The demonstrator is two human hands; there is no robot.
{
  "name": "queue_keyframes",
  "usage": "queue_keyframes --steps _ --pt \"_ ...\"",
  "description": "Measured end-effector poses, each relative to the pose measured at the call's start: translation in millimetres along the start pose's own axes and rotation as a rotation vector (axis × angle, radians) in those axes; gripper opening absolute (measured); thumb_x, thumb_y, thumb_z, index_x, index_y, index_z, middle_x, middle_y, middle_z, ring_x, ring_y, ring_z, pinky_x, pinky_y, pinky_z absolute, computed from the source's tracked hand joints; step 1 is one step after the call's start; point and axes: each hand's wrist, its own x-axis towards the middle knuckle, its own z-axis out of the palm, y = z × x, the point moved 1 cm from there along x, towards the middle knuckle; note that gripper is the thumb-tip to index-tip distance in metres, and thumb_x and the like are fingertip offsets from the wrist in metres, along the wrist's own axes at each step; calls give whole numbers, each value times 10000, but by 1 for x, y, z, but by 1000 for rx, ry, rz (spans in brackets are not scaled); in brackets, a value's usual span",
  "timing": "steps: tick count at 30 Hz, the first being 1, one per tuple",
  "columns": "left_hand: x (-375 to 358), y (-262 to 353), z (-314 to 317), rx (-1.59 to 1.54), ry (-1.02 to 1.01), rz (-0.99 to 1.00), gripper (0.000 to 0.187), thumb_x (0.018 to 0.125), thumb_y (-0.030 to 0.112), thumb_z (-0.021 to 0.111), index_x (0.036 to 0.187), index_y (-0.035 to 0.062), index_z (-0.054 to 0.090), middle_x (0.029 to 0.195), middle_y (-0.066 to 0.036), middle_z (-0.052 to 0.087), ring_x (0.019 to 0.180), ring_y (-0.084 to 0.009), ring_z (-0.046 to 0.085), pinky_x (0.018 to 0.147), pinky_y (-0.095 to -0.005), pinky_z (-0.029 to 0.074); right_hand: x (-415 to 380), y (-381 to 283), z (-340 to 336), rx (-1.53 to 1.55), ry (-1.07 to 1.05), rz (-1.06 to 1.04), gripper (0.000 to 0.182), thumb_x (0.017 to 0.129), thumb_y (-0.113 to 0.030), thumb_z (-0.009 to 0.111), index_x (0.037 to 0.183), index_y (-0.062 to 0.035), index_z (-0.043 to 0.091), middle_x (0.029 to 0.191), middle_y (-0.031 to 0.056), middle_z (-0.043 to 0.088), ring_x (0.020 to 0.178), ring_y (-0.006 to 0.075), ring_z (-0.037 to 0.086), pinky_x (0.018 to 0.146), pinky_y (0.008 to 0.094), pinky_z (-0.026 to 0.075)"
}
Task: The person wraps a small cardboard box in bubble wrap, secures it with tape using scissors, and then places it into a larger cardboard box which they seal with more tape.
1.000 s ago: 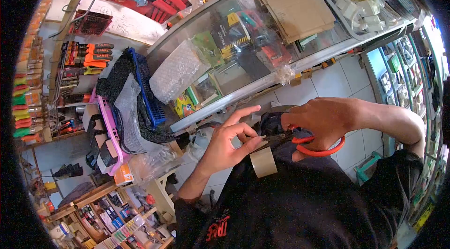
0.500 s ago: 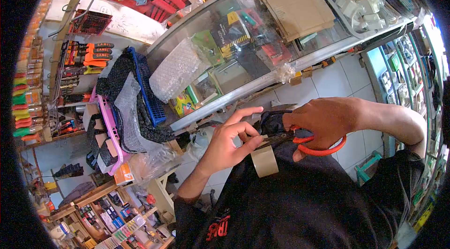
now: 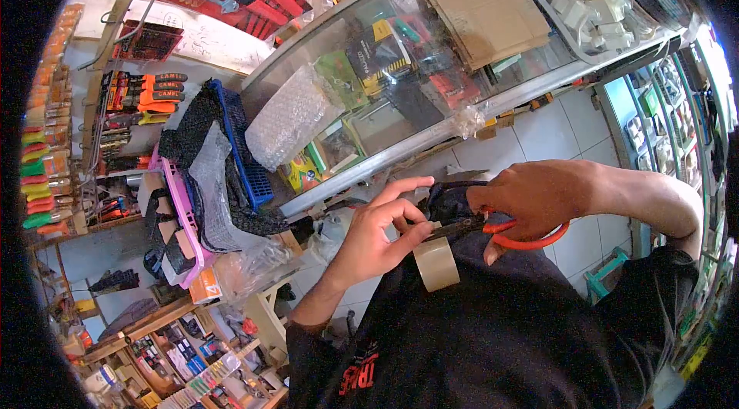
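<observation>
My left hand (image 3: pixel 379 236) pinches the edge of a tan packing tape piece between thumb and fingertips, its index finger stretched out above. The roll of packing tape (image 3: pixel 436 264) hangs just below those fingertips, in front of my dark shirt. My right hand (image 3: pixel 536 197) is closed around scissors with orange-red handles (image 3: pixel 531 241). The scissor blades point left toward the tape by my left fingers; whether they touch it is hard to see. A black item (image 3: pixel 449 199) lies between the two hands, partly hidden by the right one.
A glass display case (image 3: pixel 369 112) runs across in front, with a bubble-wrapped package (image 3: pixel 296 115) and flat cardboard (image 3: pixel 481 5) on top. To the left stand a blue basket (image 3: pixel 245 151) and a pink basket (image 3: pixel 188 236). A green stool (image 3: pixel 606 276) is at right.
The scissor handles have shifted slightly upward in my right hand, and their loop looks narrower. My left hand and the tape roll stay nearly where they were.
</observation>
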Motion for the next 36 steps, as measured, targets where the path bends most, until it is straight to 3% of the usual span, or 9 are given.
queue_keyframes --steps 6,18,27,30,32,35,36 --pt "3 2 2 16 6 17 155 958 140 742 936 1 677 1497 -165 567 940 -144 697 757 -292 582 -4 -1 -4 -20 -4 -16 736 860 -713 688 1138 -40 577 959 204 732 931 457 705 785 529 556" --pt "6 4 4 50 9 20 128 966 121 726 924 15 666 1476 -156 595 869 -128 688 750 -282 555 -7 3 -1 -64 47 -42 749 852 -711 696 1117 -21 580 885 226 721 903 476 699 760 540 556" --pt "6 3 4 -16 15 -5 96 990 101 690 952 20 657 1479 -145 597 901 -101 645 746 -269 524 -14 -11 -19 -82 -70 98 961 729 -811 746 1214 -3 556 1031 247 712 996 474 699 857 532 557" --pt "6 5 5 6 23 -8 94 1004 98 673 957 18 655 1474 -140 599 938 -108 643 760 -269 523 -17 -15 -28 -146 -159 170 970 724 -814 747 1216 2 560 1060 245 709 1014 461 700 867 514 564" --pt "6 -2 6 -11 40 -23 99 1018 98 655 963 16 654 1470 -137 601 981 -125 647 777 -279 531 -23 -10 -33 -171 -140 180 965 718 -810 755 1216 -6 564 1057 237 712 1015 456 702 866 513 563" --pt "7 -13 9 -103 91 52 128 1013 109 650 966 -8 676 1437 -160 614 865 -136 683 772 -284 522 -30 -7 -51 -188 -93 233 945 716 -792 773 1219 -19 569 1056 228 714 1019 450 704 860 509 563" --pt "6 -20 7 -137 52 98 120 1018 114 639 1032 -1 672 1453 -166 598 926 -154 682 821 -299 514 -31 -5 -57 -193 -74 255 937 716 -783 780 1221 -23 570 1056 225 714 1020 447 704 858 507 563"
